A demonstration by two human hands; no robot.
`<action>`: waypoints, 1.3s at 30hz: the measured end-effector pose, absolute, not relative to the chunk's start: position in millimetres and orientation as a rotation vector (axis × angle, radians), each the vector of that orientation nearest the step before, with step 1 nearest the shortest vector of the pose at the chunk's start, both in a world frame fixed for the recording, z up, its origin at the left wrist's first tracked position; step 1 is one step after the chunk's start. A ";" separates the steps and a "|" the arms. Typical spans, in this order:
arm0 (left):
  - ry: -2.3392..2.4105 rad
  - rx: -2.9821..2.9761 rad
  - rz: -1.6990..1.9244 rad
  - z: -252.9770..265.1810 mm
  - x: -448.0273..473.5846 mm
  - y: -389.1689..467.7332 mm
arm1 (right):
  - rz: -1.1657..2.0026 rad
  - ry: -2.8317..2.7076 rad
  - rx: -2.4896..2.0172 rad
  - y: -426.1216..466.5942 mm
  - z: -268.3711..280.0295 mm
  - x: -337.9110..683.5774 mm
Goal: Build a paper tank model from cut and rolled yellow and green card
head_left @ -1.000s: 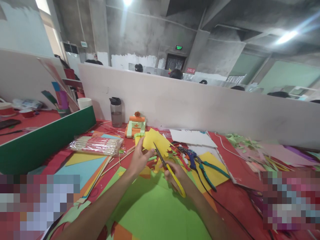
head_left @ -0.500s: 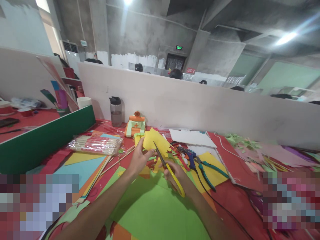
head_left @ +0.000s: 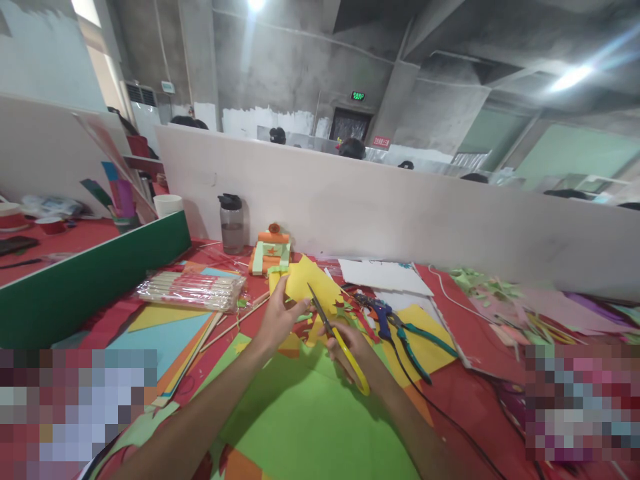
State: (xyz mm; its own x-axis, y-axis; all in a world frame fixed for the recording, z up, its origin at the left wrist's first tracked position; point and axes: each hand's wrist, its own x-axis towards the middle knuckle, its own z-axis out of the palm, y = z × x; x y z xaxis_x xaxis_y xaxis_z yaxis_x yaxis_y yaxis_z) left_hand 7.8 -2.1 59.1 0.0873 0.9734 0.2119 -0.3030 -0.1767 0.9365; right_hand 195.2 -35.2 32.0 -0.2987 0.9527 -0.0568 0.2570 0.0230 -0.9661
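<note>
My left hand point(head_left: 281, 316) pinches a sheet of yellow paper point(head_left: 311, 279) between thumb and fingers. In my right hand point(head_left: 350, 347) is a pair of scissors point(head_left: 345, 353) with yellow handles, its dark blades pointing up and left across the paper. The paper's lower right edge is jagged. Beneath both hands lies a large green sheet point(head_left: 320, 413) with small coloured scraps at its far edge. Just behind the paper stands an orange and pale green paper model point(head_left: 271, 252) with a star on its front.
Right of my hands lie a blue glue gun point(head_left: 383, 319) with a black cord and green-handled pliers point(head_left: 420, 340). A wrapped bundle of sticks point(head_left: 193, 291) rests on coloured sheets at left. A water bottle point(head_left: 232, 224) stands against the white partition point(head_left: 380, 207). A green divider point(head_left: 100, 277) borders the left.
</note>
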 end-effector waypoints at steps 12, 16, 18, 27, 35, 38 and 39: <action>0.803 1.135 1.502 52.1 2.8 6.9 | 1.328 -1.748 -1.195 -38.4 50.2 202.5; 0.819 1.176 1.500 50.1 1.7 9.3 | 1.499 -1.762 -1.121 -38.4 51.0 212.6; 0.845 1.192 1.494 48.8 2.0 9.9 | 1.553 -1.753 -1.102 -37.1 47.9 217.4; 0.904 1.236 1.467 47.9 2.1 8.5 | 1.648 -1.754 -1.118 -52.3 67.6 219.1; 0.909 1.239 1.474 52.0 3.2 5.1 | 1.646 -1.743 -1.118 -53.4 67.3 226.0; 0.903 1.239 1.467 51.4 2.6 4.8 | 1.654 -1.765 -1.065 -52.0 66.4 227.5; 0.898 1.236 1.462 51.1 2.4 4.9 | 1.652 -1.771 -1.066 -51.6 67.0 227.5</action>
